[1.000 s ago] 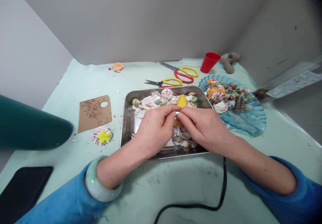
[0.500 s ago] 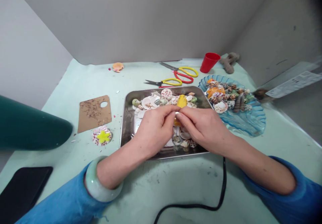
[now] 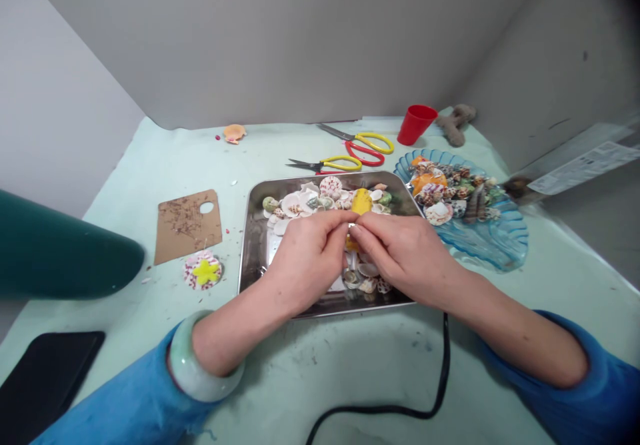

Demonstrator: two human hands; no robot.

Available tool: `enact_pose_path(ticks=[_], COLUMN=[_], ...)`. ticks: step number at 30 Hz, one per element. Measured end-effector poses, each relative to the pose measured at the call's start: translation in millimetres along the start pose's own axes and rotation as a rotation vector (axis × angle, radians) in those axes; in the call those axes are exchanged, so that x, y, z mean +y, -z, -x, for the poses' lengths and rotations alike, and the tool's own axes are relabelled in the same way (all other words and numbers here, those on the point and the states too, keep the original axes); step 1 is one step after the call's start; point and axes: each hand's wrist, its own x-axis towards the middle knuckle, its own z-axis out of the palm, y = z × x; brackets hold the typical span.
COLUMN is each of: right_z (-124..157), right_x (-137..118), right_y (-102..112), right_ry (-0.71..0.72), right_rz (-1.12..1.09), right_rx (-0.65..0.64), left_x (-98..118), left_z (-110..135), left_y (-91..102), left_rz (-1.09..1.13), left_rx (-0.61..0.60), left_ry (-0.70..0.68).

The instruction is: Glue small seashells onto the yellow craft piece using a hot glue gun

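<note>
Over the metal tray (image 3: 254, 258), my left hand (image 3: 313, 251) and my right hand (image 3: 413, 251) meet with their fingertips close together. Each is closed in a pinch. What they hold between them is mostly hidden by the fingers; a small pale bit shows there, too little to name. Below and behind the fingers lie white and speckled seashells (image 3: 295, 203) in the tray. A yellow shell-like piece (image 3: 362, 201) is just beyond the fingertips, and more shells (image 3: 369, 281) sit under my right hand.
Two pairs of scissors (image 3: 343, 163) lie behind the tray. To the right are a blue shell-shaped dish (image 3: 500, 241) of shells and a red cup (image 3: 417, 125). At left are brown cardboard (image 3: 187, 225), a shell flower (image 3: 204, 271) and a dark green cylinder (image 3: 65, 248). A black cable (image 3: 443, 378) runs in front.
</note>
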Motion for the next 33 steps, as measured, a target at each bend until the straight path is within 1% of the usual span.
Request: enact_pose_path(ticks=[4, 10, 17, 25, 33], right_z=[0.1, -0.5, 0.5, -0.4, 0.5], right_x=[0.0, 0.3, 0.7, 0.9, 0.8], right_y=[-0.1, -0.9, 0.7, 1.0, 1.8], right_ry=[-0.001, 0.007, 0.004, 0.004, -0.003], right_rz=[0.003, -0.002, -0.025, -0.073, -0.085], right_rx=[0.000, 0.007, 0.012, 0.012, 0.007], left_x=[-0.6, 1.2, 3.4, 3.2, 0.0], left_z=[-0.9, -2.2, -0.7, -1.7, -2.3], left_y=[0.0, 0.9, 0.4, 1.0, 0.7], left_rz=[0.027, 0.047, 0.114, 0.132, 0.159], left_rx=[-0.007, -0.005, 0.020, 0.068, 0.059], left_ry=[-0.007, 0.027, 0.098, 0.081, 0.090])
